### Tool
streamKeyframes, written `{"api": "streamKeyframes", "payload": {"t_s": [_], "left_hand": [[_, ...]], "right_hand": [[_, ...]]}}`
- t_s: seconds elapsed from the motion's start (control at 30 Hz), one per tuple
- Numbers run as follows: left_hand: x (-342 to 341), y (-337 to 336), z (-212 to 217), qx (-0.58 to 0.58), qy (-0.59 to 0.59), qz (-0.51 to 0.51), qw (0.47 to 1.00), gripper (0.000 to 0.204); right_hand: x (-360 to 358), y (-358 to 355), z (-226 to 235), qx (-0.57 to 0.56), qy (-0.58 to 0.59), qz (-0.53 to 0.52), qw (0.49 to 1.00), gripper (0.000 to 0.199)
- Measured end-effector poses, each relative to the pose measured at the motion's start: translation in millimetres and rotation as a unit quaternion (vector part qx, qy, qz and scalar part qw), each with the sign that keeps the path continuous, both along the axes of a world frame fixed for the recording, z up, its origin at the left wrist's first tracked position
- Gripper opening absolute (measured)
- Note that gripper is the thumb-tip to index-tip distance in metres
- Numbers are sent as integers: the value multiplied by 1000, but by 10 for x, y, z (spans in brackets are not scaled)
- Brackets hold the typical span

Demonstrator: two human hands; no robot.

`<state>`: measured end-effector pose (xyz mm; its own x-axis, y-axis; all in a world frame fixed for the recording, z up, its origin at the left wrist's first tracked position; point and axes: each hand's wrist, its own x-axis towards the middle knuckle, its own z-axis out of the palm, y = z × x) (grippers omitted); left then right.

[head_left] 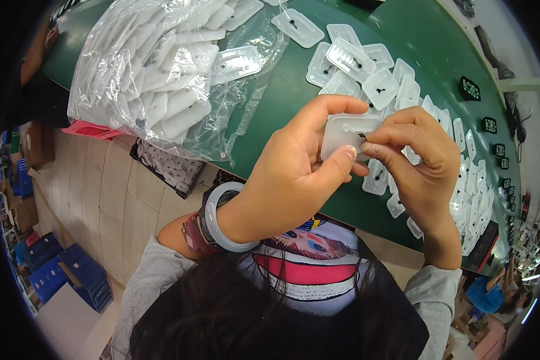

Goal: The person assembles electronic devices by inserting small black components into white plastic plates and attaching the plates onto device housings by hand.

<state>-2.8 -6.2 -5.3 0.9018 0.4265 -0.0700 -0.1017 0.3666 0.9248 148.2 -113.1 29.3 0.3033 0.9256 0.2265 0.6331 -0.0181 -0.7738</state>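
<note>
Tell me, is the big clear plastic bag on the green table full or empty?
Full: the clear plastic bag bulges with many white plastic pieces.

Bkgd items, green bench (318,72)
Clear bag of white plastic pcs (156,66) top left, loose white trays (366,72) spread right, pink tray (93,129) at edge, blue crates (72,273) on floor.

You sit at a curved green desk (318,78). Below it lies a pale wooden plank floor (111,198), with stacked blue plastic crates (66,270) at your left.
</note>
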Motion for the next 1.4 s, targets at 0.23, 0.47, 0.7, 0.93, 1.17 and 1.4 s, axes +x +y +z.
{"api": "streamKeyframes", "payload": {"t_s": [0.23, 0.47, 0.7, 0.93, 1.17, 1.4], "left_hand": [[21, 34, 35, -60, 9, -10, 998, 46], [21, 92, 71, -123, 10, -35, 992, 46], [9, 56, 92, -115, 17, -38, 992, 46], [13, 33, 90, -101, 28, -32, 994, 44], [46, -58, 26, -100, 33, -16, 994, 41], [68, 2, 136, -156, 14, -13, 988, 40]], "right_hand": [[5, -34, 92, -15, -31, 7, 999, 16], [34, -182, 113, 64, -81, 15, 995, 21], [-17, -103, 43, 92, -206, 70, 972, 24], [-23, -118, 0, 80, -254, 73, 961, 23], [-46, -134, -36, 86, -343, 112, 929, 20], [-69, -191, 49, 99, -302, 61, 946, 34]]}}
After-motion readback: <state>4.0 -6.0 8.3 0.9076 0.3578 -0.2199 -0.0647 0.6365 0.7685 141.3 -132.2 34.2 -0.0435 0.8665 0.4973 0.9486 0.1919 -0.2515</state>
